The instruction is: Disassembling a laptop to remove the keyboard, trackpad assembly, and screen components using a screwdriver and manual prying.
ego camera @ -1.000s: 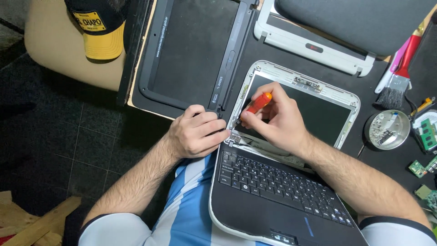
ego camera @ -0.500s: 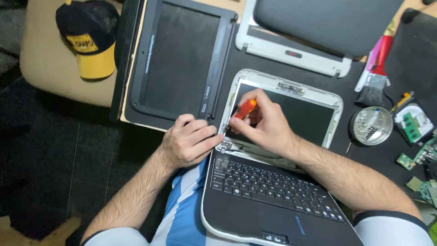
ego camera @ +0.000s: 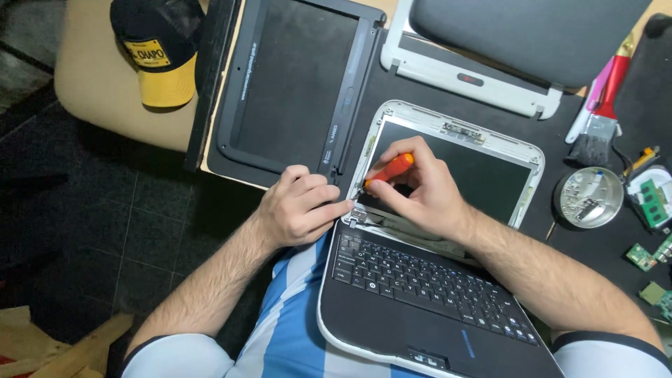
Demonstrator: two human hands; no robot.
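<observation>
Right hand [ego camera: 427, 192] is pinching an orange-handled screwdriver [ego camera: 389, 170] between thumb and fingers, grip pressed tight on the handle. The tip is pointing down-left at the lower-left corner of the laptop's screen frame [ego camera: 458, 126], by the hinge. Left hand [ego camera: 301, 210] is lying just beside it, fingers curled together and pressing on that same corner; it's holding nothing that I can see, just bracing.

The laptop [ego camera: 427, 294] is sitting open at the near edge of the surface, partly on the person's lap, black keyboard toward the person. Its screen is lying flat with the bezel off, white frame exposed.

Further out:
- a loose black bezel [ego camera: 297, 84] is lying just left of the screen, over the surface's left edge
- a white bezel [ego camera: 462, 73] is resting at the far edge with a dark grey lid [ego camera: 532, 31] on top of it
- a red-handled brush [ego camera: 602, 112] is lying near the far right corner
- a round metal dish [ego camera: 588, 197] with small parts is sitting right of the screen
- green circuit boards [ego camera: 654, 203] are lying at the right edge
- a black-and-yellow cap [ego camera: 157, 52] is resting on a beige seat [ego camera: 91, 98] off to the left, apart from the surface
</observation>
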